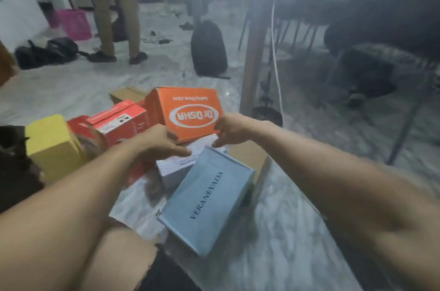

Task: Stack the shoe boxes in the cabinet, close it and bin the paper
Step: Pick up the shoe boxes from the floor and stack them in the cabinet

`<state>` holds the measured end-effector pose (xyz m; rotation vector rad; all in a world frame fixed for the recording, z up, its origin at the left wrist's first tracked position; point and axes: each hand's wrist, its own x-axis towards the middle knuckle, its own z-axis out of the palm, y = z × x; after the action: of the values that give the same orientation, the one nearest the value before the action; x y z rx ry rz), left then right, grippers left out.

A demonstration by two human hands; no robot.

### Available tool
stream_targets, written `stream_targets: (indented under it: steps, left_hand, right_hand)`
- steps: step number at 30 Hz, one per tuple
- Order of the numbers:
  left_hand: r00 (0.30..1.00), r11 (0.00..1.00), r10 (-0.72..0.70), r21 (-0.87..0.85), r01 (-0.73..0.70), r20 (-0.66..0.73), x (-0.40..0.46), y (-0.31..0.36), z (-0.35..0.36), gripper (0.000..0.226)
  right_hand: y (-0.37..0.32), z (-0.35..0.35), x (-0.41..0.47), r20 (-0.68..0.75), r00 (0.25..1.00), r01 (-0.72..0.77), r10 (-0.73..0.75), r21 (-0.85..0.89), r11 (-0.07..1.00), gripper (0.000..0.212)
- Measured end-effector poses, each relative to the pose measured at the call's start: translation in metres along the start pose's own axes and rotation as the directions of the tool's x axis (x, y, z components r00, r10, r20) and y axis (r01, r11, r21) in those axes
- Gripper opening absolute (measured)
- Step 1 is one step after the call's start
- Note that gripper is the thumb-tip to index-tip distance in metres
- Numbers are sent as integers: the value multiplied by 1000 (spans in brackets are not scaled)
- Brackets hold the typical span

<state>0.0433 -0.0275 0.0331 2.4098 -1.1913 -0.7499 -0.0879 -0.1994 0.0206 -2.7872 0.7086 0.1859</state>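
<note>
Both hands close on one orange shoe box (190, 113), printed "Dr OSHA" upside down to the camera. The left hand (158, 142) grips its near left corner, thumb across the front edge; the right hand (229, 128) pinches its right edge, fingers curled underneath. The box sits tilted atop the pile on the marble floor (285, 231).

Counted outward: one light blue box (207, 198) lettered "VERANEVADA" lies just below the hands, leaning on one white box (173, 167) with a printed label. Two red boxes (119, 121) sit left of the orange one, one yellow box (53, 145) further left, and one brown box (127, 94) peeks out behind. White paper (135, 209) spreads under the blue box.

Beyond stand one black backpack (209, 49), one pink basket (75, 24) and a person's legs (119, 9), cut off at the top edge. The cabinet cannot be made out. The right side is dark and hazy, and a brown flat piece beside the blue box is unclear.
</note>
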Motion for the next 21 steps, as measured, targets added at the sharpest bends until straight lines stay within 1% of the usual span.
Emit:
stream_targets:
  steps: [1, 2, 4, 6, 9, 13, 15, 18, 20, 21]
  left_hand:
    - [999, 1000, 19, -14, -19, 37, 9, 13, 16, 56]
    - [997, 999, 34, -27, -32, 71, 17, 26, 34, 65]
    - [992, 998, 65, -34, -61, 110, 32, 49, 66, 75]
    - [983, 992, 112, -81, -101, 146, 41, 70, 98, 74]
    - [972, 982, 157, -134, -135, 175, 51, 92, 145, 70]
    - [965, 979, 139, -180, -100, 221, 62, 94, 194, 67]
    - [964, 976, 124, -202, -76, 236, 65, 92, 214, 65]
    - [959, 984, 111, -165, -69, 259, 66, 90, 236, 63]
    - [955, 988, 104, -139, -67, 279, 68, 91, 245, 66]
    - [951, 990, 98, -127, -63, 292, 71, 91, 248, 68]
  right_hand:
    - [20, 3, -11, 8, 999, -39, 39, 26, 999, 54]
    - [41, 8, -22, 22, 995, -99, 98, 50, 994, 56]
    - [83, 21, -37, 37, 974, -225, 222, 76, 971, 66]
    - [121, 41, -49, 71, 944, -327, 321, 112, 938, 69]
    - [174, 73, -76, 128, 884, -464, 449, 136, 875, 64]
    - [230, 125, -111, 229, 762, -637, 606, 92, 766, 54]
    - [249, 149, -125, 263, 698, -700, 666, 49, 713, 61]
    - [264, 181, -142, 248, 574, -810, 780, 35, 585, 87]
    - [265, 197, -151, 248, 519, -847, 818, 18, 532, 92]
    - [264, 204, -153, 265, 515, -847, 815, 7, 532, 90]
